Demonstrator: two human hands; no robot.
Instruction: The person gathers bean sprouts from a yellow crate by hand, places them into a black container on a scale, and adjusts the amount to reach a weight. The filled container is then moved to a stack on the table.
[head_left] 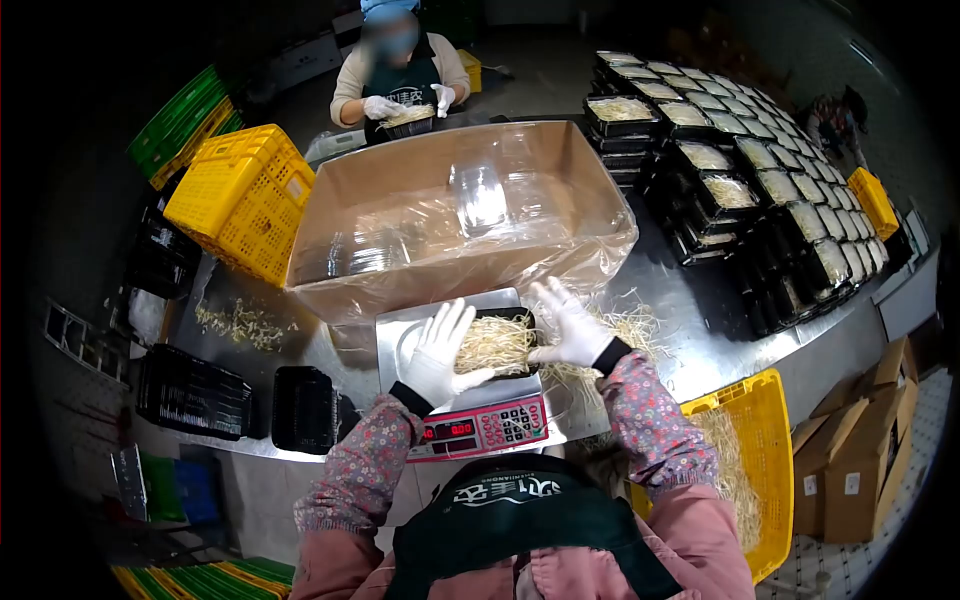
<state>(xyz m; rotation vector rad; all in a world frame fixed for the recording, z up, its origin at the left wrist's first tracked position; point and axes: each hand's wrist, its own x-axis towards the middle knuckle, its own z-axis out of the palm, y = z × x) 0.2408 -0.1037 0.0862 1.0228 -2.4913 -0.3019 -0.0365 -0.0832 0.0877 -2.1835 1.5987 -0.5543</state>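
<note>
A black plastic tray filled with bean sprouts rests on the metal plate of a digital scale in front of me. The scale's red keypad panel faces me, its display lit. My left hand, in a white glove, is at the tray's left side with the fingers stretched out and the thumb along the near edge. On the right side, my right hand, also gloved, has its fingers spread, the thumb at the tray's edge. Neither hand grips the tray. Loose bean sprouts lie beside my right hand.
Beyond the scale stands a large cardboard box lined with clear plastic. Stacked sprout trays fill the right. Black trays and a yellow crate are left; a sprout-filled yellow crate is near right. Opposite, a person holds a tray.
</note>
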